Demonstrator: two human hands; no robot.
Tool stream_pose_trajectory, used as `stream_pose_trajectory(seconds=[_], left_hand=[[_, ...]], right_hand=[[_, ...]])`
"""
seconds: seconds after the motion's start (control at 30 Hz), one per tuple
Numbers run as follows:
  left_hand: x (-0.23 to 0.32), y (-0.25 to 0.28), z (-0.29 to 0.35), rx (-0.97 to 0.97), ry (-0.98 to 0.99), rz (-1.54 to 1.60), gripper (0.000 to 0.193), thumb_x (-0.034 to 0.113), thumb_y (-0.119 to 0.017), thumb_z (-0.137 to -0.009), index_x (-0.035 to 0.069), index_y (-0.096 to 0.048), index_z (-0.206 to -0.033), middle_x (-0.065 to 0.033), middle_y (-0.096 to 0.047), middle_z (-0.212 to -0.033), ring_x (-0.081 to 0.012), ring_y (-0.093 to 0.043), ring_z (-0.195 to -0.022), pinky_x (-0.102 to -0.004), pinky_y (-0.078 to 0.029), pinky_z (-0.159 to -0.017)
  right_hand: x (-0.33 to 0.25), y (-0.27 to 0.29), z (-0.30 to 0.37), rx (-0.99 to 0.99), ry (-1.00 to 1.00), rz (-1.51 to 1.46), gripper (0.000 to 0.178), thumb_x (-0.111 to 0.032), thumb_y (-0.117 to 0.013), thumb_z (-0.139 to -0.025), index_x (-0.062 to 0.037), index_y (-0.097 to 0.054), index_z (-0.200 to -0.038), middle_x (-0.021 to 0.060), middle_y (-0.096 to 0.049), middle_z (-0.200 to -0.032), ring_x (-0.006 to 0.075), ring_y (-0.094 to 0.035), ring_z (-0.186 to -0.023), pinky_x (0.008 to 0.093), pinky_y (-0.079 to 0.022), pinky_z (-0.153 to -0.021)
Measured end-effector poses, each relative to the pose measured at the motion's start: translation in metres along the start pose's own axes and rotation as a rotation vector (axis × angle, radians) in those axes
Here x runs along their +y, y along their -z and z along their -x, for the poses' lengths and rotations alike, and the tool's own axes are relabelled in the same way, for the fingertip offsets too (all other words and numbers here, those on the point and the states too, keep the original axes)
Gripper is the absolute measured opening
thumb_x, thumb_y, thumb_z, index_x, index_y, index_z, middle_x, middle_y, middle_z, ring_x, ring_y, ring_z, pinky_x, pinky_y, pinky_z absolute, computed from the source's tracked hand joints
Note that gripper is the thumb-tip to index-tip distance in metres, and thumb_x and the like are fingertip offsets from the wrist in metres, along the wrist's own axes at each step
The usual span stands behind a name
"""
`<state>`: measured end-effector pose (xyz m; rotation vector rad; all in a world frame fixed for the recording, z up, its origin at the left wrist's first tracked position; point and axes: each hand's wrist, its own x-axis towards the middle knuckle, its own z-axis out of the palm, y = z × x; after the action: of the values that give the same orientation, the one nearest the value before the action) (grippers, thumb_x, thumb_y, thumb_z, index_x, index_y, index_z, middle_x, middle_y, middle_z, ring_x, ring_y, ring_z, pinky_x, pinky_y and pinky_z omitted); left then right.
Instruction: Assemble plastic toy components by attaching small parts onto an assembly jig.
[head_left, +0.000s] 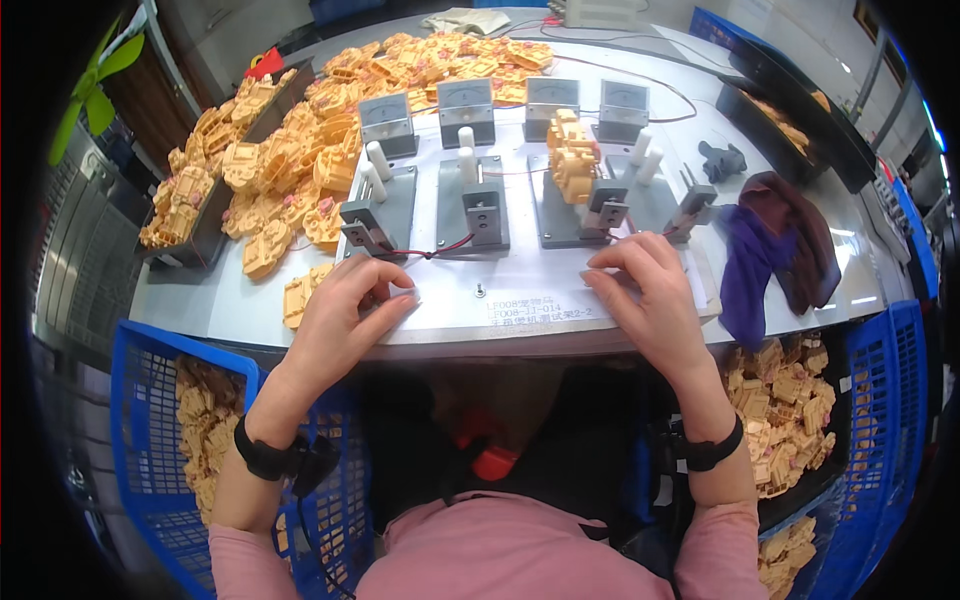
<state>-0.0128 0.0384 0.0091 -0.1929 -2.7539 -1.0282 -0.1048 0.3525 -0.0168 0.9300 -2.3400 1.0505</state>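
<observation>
My left hand (352,310) rests at the front left of a white test board (450,290). Its fingers are curled and its thumb is apart, with nothing between them. At the front right, my right hand (648,295) has loosely bent, separated fingers and holds nothing. Several grey stands with white pegs (467,165) line the board, each backed by a panel meter (466,105). One yellow plastic gear housing (572,160) sits upright on the stand left of my right hand. A small toggle switch (480,291) sits between my hands, and red and black wires (430,253) run beside my left fingertips.
Yellow housings (290,180) are heaped at the table's left and back, some in a black tray (205,235). Blue crates (185,345) (885,400) with more housings flank me below. A purple and brown cloth (765,250) hangs over the right edge, near a black bin (765,125).
</observation>
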Motion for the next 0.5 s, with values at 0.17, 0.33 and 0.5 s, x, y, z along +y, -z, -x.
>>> stream_pose_trajectory(seconds=[0.17,0.33,0.5], left_hand=[[0.052,0.033,-0.004,0.177,-0.155,-0.119,0.016,0.002,-0.072,-0.086,0.006,-0.067,-0.101,-0.0030,-0.060,-0.089,-0.0131,-0.056,-0.078,-0.0308,-0.048,-0.078],[0.107,0.029,-0.063,0.083,-0.492,-0.352,0.038,0.003,-0.075,-0.081,0.008,-0.064,-0.117,-0.0085,-0.061,-0.106,-0.0213,-0.060,-0.099,-0.0327,-0.049,-0.086],[0.115,0.002,-0.137,-0.055,-0.595,-0.607,0.071,0.010,-0.084,-0.072,0.013,-0.055,-0.136,-0.0116,-0.058,-0.127,-0.0310,-0.054,-0.120,-0.0405,-0.044,-0.104]], right_hand=[[-0.002,0.001,0.000,0.155,-0.081,-0.224,0.022,-0.011,-0.075,-0.087,-0.0021,-0.063,-0.103,0.0110,-0.063,-0.093,0.0265,-0.061,-0.089,0.0358,-0.049,-0.079],[0.002,0.001,-0.006,0.250,-0.095,-0.315,0.039,-0.012,-0.075,-0.089,-0.0037,-0.058,-0.122,0.0122,-0.061,-0.103,0.0233,-0.060,-0.092,0.0347,-0.050,-0.084],[-0.010,-0.013,-0.017,0.204,-0.082,-0.350,0.039,-0.012,-0.074,-0.089,-0.0052,-0.058,-0.124,0.0116,-0.061,-0.101,0.0243,-0.057,-0.091,0.0370,-0.048,-0.085]])
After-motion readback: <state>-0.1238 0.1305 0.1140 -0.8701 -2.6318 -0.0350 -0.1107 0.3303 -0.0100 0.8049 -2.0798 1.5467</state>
